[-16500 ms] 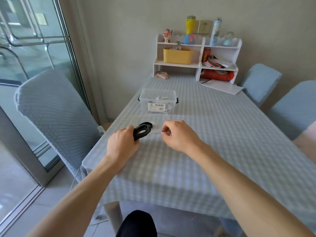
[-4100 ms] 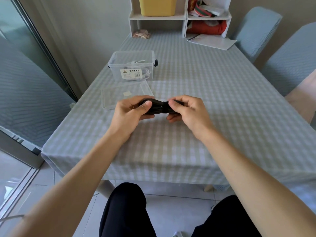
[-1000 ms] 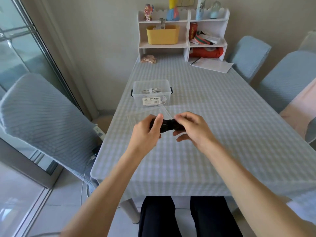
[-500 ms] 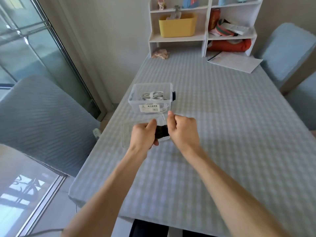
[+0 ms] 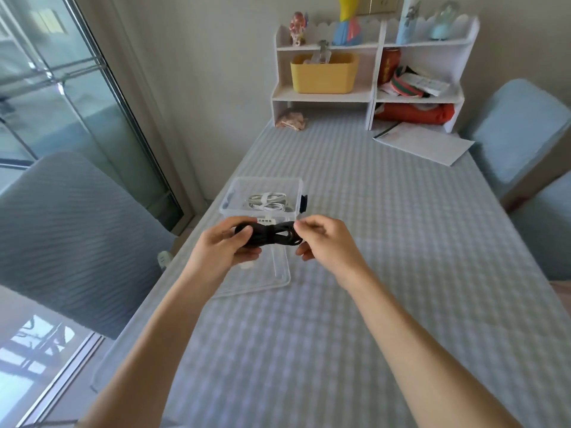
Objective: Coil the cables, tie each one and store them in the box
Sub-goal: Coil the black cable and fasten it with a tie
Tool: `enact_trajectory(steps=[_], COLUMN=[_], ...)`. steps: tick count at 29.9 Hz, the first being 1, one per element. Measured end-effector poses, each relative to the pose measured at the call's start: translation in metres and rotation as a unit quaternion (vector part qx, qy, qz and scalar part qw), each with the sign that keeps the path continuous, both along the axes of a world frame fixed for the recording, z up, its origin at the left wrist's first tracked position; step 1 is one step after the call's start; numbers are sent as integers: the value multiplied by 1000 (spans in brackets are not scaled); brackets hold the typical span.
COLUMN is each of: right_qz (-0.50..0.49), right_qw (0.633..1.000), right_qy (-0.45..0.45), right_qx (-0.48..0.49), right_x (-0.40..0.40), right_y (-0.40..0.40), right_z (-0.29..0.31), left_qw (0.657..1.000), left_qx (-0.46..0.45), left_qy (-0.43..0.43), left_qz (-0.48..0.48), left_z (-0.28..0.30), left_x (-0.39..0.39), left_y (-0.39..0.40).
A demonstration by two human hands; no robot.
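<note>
Across the middle of the view runs the desk (image 5: 386, 273), covered in a pale checked cloth, with covered chairs at its left and right sides. At its far end stands a white shelf unit (image 5: 370, 72) holding a yellow bin (image 5: 323, 74), with a sheet of paper (image 5: 423, 143) lying just near of it to the right. Nearer, left of centre, sits the clear box (image 5: 262, 196), open on top, with a coiled white cable (image 5: 268, 201) inside. Its clear lid (image 5: 265, 273) lies flat on the desk just near of the box, under the hands. Above the lid, both hands hold up the coiled black cable (image 5: 268, 236) between them, level with the near wall of the box. The left hand (image 5: 222, 251) curls round the bundle's left end, thumb on top. The right hand (image 5: 327, 239) pinches the right end with thumb and fingertips, its other fingers loosely bent.
</note>
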State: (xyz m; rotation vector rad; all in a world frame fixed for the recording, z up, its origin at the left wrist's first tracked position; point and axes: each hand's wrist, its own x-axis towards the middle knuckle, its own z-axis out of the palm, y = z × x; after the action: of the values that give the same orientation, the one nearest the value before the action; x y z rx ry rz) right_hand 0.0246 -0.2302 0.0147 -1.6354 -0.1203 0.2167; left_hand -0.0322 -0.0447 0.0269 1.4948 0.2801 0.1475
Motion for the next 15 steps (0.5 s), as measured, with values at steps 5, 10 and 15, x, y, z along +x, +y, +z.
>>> enact_trajectory(steps=[5,10,15], right_qz=[-40,16,60], right_qw=[989,924,855], right_qy=[-99,-231,-252], right_qx=[-103,-305,-449], right_x=[20,39,51], right_y=[-2,16,26], right_z=[5,5,2], left_qw=[995,972,956], left_qx=[91,219,257], left_qy=[13,83,135], left_qz=[28,-21,-43], left_z=[28,40,26], left_x=[43,106,146], left_y=[22,37,36])
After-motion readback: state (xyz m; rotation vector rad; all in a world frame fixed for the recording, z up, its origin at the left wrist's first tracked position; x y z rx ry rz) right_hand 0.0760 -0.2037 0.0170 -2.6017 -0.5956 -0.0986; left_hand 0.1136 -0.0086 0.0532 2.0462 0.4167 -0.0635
